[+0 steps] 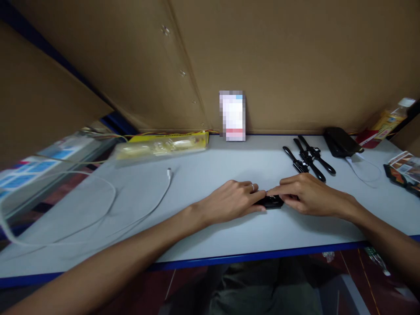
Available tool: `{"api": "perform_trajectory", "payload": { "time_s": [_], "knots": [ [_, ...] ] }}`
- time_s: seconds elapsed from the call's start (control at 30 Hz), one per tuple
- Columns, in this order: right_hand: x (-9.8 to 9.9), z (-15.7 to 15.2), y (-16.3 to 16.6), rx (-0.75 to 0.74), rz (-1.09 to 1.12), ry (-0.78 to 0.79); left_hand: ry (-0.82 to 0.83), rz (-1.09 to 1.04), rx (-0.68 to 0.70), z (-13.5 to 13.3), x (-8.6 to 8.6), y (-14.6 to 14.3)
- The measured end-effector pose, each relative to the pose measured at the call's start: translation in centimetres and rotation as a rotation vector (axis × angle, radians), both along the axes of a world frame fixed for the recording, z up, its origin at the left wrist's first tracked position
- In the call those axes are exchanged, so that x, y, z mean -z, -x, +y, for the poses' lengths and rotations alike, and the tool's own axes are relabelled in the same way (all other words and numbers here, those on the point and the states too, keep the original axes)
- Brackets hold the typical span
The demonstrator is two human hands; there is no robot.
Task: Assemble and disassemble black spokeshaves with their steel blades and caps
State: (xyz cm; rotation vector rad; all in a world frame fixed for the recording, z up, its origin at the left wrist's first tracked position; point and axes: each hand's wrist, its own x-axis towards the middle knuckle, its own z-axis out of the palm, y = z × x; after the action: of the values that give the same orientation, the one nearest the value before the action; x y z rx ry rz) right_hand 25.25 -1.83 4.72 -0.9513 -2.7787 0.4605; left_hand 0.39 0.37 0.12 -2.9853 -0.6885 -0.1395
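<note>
A black spokeshave lies low over the table between my two hands, its ends hidden under my fingers. My left hand, with a ring on one finger, is closed around its left end. At the other end my right hand grips it, the index finger stretched across its top. Small shiny metal parts show on its middle, too blurred to make out. Behind my right hand, three more black spokeshaves rest side by side on the tabletop.
On the pale table a white charging cable loops at left. Behind it lies a clear plastic package on yellow material. A blurred phone leans against the cardboard wall. At right are a black power bank, a bottle and packets.
</note>
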Motion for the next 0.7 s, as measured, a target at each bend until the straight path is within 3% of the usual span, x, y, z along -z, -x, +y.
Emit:
{"api": "perform_trajectory", "payload": {
  "time_s": [0.37, 0.7],
  "knots": [
    [0.04, -0.15, 0.33, 0.093, -0.062, -0.039, 0.016, -0.001, 0.001, 0.01, -0.32, -0.02],
    [0.11, -0.05, 0.31, 0.081, -0.037, -0.028, 0.024, 0.015, -0.003, 0.05, -0.31, 0.01]
  ]
}}
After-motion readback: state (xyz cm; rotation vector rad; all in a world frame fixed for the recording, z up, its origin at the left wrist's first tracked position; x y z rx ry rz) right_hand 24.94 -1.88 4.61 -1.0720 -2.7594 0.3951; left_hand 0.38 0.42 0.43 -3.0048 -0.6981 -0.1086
